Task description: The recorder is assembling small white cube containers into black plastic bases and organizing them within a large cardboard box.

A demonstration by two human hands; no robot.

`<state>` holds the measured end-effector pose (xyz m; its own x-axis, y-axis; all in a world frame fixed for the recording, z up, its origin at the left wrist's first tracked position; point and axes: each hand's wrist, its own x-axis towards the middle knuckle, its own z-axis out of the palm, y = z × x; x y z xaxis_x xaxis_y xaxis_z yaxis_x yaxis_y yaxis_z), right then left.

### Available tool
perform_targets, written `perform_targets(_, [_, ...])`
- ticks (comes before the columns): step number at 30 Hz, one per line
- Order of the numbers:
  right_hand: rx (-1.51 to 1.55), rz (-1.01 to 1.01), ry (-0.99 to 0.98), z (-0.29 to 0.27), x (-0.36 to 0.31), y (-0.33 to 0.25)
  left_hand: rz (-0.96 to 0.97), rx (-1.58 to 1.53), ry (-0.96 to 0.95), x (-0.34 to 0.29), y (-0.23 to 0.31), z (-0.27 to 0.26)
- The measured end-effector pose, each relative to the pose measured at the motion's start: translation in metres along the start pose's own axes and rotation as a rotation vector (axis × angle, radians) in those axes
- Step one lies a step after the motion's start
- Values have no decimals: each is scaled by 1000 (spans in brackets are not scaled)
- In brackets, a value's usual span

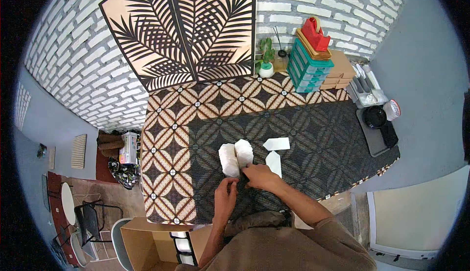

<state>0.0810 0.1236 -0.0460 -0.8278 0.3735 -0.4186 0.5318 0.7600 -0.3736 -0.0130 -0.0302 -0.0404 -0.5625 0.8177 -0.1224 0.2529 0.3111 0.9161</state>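
Two white, ridged oblong bundles lie side by side on the dark mat: the left bundle and the right bundle. Their exact kind cannot be made out. My left hand is closed in a pinch just below the left bundle's near end; what its fingers hold is too small to tell. Against the near end of the right bundle, my right hand has its fingers bent together, and their grip is partly hidden. Two white paper tags with pointed ends, an upper tag and a lower tag, rest just right of the bundles.
The dark mat covers much of a patterned tablecloth. Teal drawers carry a red tape dispenser, beside cardboard boxes. A grey tray with a black bowl sits at right. An open carton stands lower left.
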Motion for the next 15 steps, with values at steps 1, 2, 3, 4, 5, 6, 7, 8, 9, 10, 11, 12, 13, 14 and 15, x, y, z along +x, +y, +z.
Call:
perform_targets(1, [14, -14, -60, 1, 1, 1, 12, -2, 6, 1, -1, 1])
perform_targets(2, [28, -26, -121, 1, 1, 0, 22, -5, 12, 1, -1, 1])
perform_targets(3, [30, -22, -120, 1, 0, 1, 23, -5, 6, 1, -1, 1])
perform_targets(4, [53, 1, -3, 0, -1, 2, 25, 18, 0, 1, 1, 0])
perform_targets(5, [72, 19, 113, -3, -1, 1, 26, 40, -1, 2, 3, -1])
perform_targets(6, [73, 21, 113, -4, -4, 1, 26, 39, -3, 3, 4, -1])
perform_targets(7, [141, -12, 132, -6, -12, 2, 34, 46, -1, 3, 6, -2])
perform_targets(8, [207, -53, 145, -7, -19, 2, 37, 52, 9, 2, 6, -2])
perform_targets(9, [205, -54, 140, -9, -27, 2, 32, 49, 11, 3, 6, 0])
perform_targets(10, [284, -120, 305, -10, -36, 3, 86, -1, 53, 3, 4, 2])
perform_targets(11, [363, -182, 472, -10, -44, 6, 141, -52, 91, 2, 7, 6])
perform_targets(12, [362, -177, 467, -9, -49, 11, 137, -56, 88, 1, 11, 9])
perform_targets(13, [474, -22, 537, -9, -54, 15, 108, -109, 32, 1, 16, 13])
perform_targets(14, [583, 137, 608, -7, -60, 21, 80, -163, -25, 1, 22, 17])
perform_targets(15, [533, 70, 852, 9, -59, 37, 79, -167, -29, 1, 24, 24])
